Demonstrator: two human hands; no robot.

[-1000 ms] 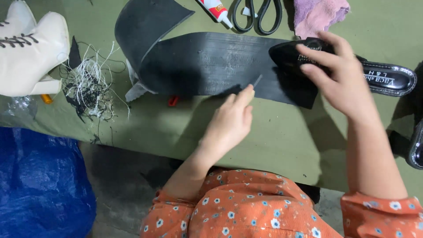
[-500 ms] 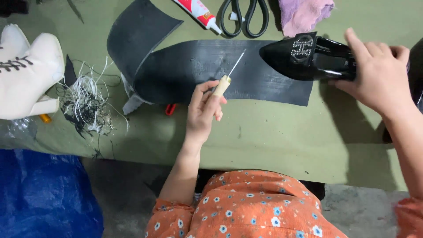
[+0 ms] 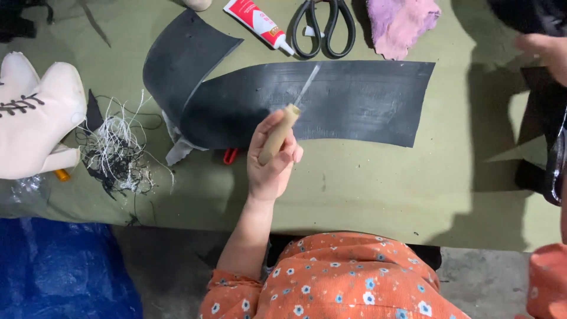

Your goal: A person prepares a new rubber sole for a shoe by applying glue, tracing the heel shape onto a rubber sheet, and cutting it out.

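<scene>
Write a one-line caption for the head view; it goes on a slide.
Left hand holds a wooden-handled awl over a black rubber sheet on a green table.

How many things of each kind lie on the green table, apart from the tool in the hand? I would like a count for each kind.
Black rubber sheets: 2
Scissors: 1
Glue tube: 1
Pink cloth: 1
Cream boot: 1
Thread tangle: 1
Total: 7
</scene>
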